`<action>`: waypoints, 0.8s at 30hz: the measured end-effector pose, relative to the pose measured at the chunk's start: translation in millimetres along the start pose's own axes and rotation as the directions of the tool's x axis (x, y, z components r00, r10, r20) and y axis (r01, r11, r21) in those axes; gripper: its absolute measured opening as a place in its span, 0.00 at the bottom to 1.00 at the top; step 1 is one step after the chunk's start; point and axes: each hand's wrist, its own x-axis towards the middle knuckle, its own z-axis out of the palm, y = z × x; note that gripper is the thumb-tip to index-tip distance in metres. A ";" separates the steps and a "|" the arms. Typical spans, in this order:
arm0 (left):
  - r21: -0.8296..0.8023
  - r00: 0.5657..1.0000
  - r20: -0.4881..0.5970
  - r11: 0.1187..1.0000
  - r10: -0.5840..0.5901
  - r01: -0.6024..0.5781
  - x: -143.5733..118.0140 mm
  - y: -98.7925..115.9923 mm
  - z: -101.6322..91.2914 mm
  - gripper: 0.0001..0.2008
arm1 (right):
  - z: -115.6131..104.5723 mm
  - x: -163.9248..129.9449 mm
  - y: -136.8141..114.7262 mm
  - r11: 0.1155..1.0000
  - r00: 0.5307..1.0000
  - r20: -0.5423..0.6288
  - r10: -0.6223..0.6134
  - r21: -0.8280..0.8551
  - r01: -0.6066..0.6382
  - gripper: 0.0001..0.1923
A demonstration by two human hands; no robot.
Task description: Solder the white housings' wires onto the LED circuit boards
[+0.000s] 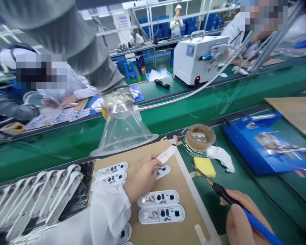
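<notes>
My left hand, in a white sleeve, is closed at the back of the cardboard sheet. Its fingers pinch a slim white plastic piece, slanting up to the right. Just under those fingertips lies a small white oval housing with a circuit board, partly hidden by the hand. My right hand grips a soldering iron with a blue handle. The iron's tip is over the near left edge of a yellow sponge; I cannot tell if they touch. Nearer me lie two more board housings.
A fume hose with a clear hood hangs over the sheet's back edge. A solder wire reel, a white cloth and a blue device stand right. White curved parts are lined up left. People work across the bench.
</notes>
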 end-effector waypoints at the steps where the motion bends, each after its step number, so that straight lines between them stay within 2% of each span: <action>1: -0.028 0.996 -0.074 0.998 -0.058 0.056 6.8 -8.8 -10.0 0.11 | 1.7 -0.2 -2.9 1.000 0.999 -0.023 0.025 -0.016 -0.025 0.08; 3: -0.073 0.969 -0.206 0.990 -0.136 0.123 19.9 -26.6 -35.2 0.07 | 3.3 -1.1 -5.0 0.999 0.999 -0.029 0.039 -0.023 -0.040 0.09; 4: -0.110 0.951 -0.260 0.984 -0.167 0.143 24.5 -35.0 -49.0 0.08 | 3.0 -1.8 -3.9 0.999 0.999 -0.011 0.031 -0.024 -0.031 0.09; 6: -0.201 0.914 -0.341 0.967 -0.219 0.157 26.9 -48.8 -75.3 0.18 | 0.5 -2.9 1.7 0.999 1.000 0.017 0.007 -0.034 -0.006 0.09; 9: -0.313 0.865 -0.405 0.934 -0.296 0.173 13.2 -59.2 -104.2 0.32 | -5.5 -2.5 11.3 0.998 1.000 0.020 0.003 -0.059 -0.002 0.10; 11: -0.346 0.853 -0.395 0.915 -0.341 0.205 -3.4 -59.5 -116.1 0.34 | -8.2 -0.6 13.9 0.997 0.997 0.079 -0.012 -0.076 0.018 0.11; 15: -0.310 0.870 -0.301 0.903 -0.390 0.297 -39.0 -55.4 -129.9 0.28 | -2.1 4.6 3.7 0.992 0.984 0.175 -0.034 -0.115 0.054 0.12; 19: -0.118 0.920 -0.205 0.942 -0.333 0.314 -69.6 -62.2 -132.9 0.30 | 21.2 17.8 -17.3 0.990 0.962 0.260 -0.085 -0.088 0.111 0.12; 22: 0.013 0.943 -0.220 0.966 -0.250 0.259 -91.8 -73.1 -129.9 0.29 | 40.7 38.3 -28.4 0.985 0.922 0.357 -0.148 -0.027 0.169 0.13; 24: 0.075 0.944 -0.258 0.970 -0.205 0.232 -108.6 -78.9 -128.4 0.27 | 51.0 51.3 -32.1 0.977 0.877 0.446 -0.180 -0.025 0.213 0.14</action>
